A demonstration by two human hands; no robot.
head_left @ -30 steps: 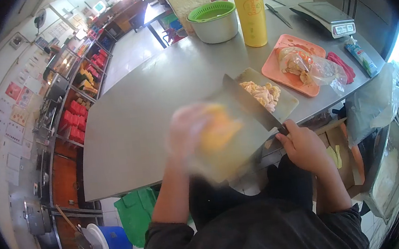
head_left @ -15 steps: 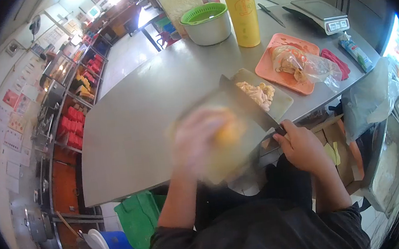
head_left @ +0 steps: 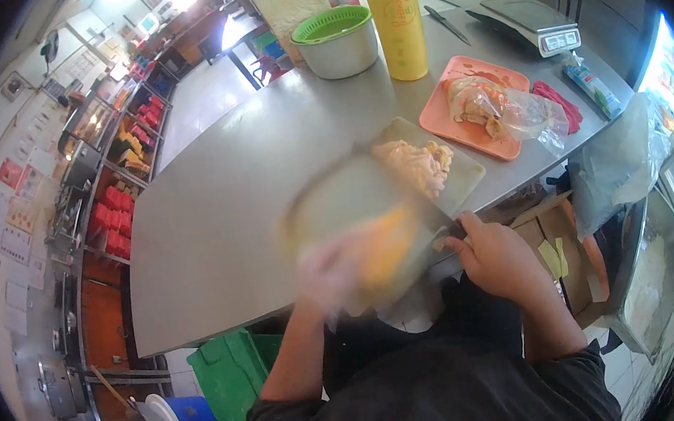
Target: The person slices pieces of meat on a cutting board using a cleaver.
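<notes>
My left hand is smeared by motion, wrapped round a blurred yellow thing that looks like a cloth. Under and around it shows a pale round-edged shape, also blurred, perhaps a board. My right hand grips the dark handle of a cleaver, its blade slanting up and left past a cutting board. Pieces of raw meat lie on that board, right beside the blade.
Behind stand a pot with a green strainer and a tall yellow container. A pink tray holds bagged meat. Further right are a scale, a red cloth and a knife. A green bin is below.
My left hand and the yellow thing have moved down a little, while the pale shape's outline has shifted. My right hand still holds the cleaver. The whole view has drifted slightly.
</notes>
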